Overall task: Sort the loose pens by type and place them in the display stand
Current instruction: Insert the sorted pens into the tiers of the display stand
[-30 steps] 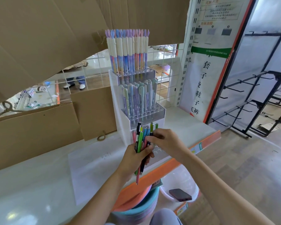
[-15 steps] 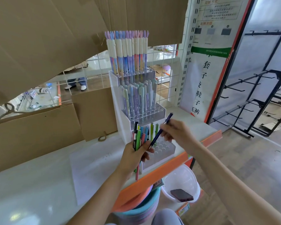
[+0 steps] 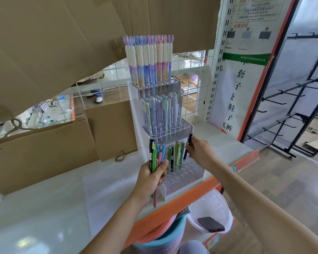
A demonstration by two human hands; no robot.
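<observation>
Pinched in the right hand's [image 3: 200, 153] grip, a dark blue pen [image 3: 188, 146] stands nearly upright over the display stand's [image 3: 182, 178] lowest tier, beside the few pens already slotted there. Left hand [image 3: 152, 178] clasps the unsorted bundle [image 3: 155, 158] just beside it. Upper tiers look full; most bottom holes remain open.

Cardboard sheets [image 3: 44, 43] behind, wood floor [image 3: 292, 180], black rack [image 3: 292, 116] rt.
</observation>
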